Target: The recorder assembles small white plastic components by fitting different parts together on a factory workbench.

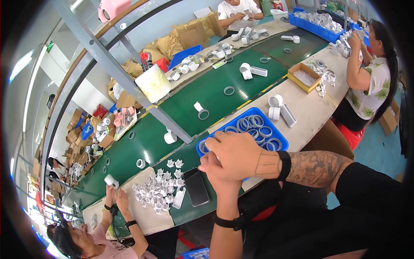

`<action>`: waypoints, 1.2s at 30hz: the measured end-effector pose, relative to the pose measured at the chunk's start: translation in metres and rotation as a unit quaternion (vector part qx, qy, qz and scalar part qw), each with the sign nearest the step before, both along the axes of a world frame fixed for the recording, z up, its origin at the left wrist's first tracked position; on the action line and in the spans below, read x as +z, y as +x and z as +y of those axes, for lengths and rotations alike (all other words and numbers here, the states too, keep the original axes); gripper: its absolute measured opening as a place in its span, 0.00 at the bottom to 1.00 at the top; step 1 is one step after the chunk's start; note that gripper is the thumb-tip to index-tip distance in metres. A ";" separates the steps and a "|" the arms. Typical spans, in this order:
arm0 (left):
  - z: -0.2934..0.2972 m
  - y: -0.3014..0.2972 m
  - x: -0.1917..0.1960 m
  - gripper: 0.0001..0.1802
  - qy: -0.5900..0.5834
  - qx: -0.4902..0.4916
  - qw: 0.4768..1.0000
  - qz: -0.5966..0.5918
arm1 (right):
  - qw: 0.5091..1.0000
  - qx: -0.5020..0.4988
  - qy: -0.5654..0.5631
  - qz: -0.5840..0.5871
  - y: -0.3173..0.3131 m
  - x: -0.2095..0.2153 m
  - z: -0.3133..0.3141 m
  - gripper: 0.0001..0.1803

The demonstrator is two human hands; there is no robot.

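Observation:
My right hand (pixel 239 154) lies over my left hand (pixel 216 173) at the near edge of a blue tray (pixel 280 129). The fingers of both are curled together around something small, mostly hidden by the hands. Inside the tray lie several grey rings (pixel 243 125). Left of my hands a black phone (pixel 196 187) rests on the bench, beside a heap of small white plastic parts (pixel 157 190) and a flat white piece (pixel 178 198). Beyond the tray stands a white assembly with round cups and a long handle (pixel 287 115).
A green conveyor belt (pixel 172 110) carries scattered rings and white parts. A grey metal post (pixel 125 69) rises beside it. Co-workers sit at the lower left, far side and right. A cardboard box of small parts (pixel 304 77) and a blue bin (pixel 317 28) stand farther right.

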State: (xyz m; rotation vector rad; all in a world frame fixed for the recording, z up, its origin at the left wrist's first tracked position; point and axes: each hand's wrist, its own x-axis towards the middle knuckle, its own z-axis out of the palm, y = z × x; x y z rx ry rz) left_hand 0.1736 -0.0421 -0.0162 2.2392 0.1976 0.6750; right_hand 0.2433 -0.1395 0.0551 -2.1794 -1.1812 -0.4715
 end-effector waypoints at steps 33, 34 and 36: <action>-0.004 -0.011 0.033 0.15 0.060 0.032 0.997 -0.031 | 0.995 0.096 0.029 0.019 0.013 0.003 -0.012 0.10; -0.003 -0.010 0.037 0.15 0.046 0.028 0.998 -0.024 | 0.994 0.103 0.025 0.017 0.014 0.006 -0.011 0.10; 0.000 -0.006 0.040 0.16 0.030 0.025 0.999 -0.018 | 0.994 0.105 0.006 0.018 0.019 0.009 -0.008 0.09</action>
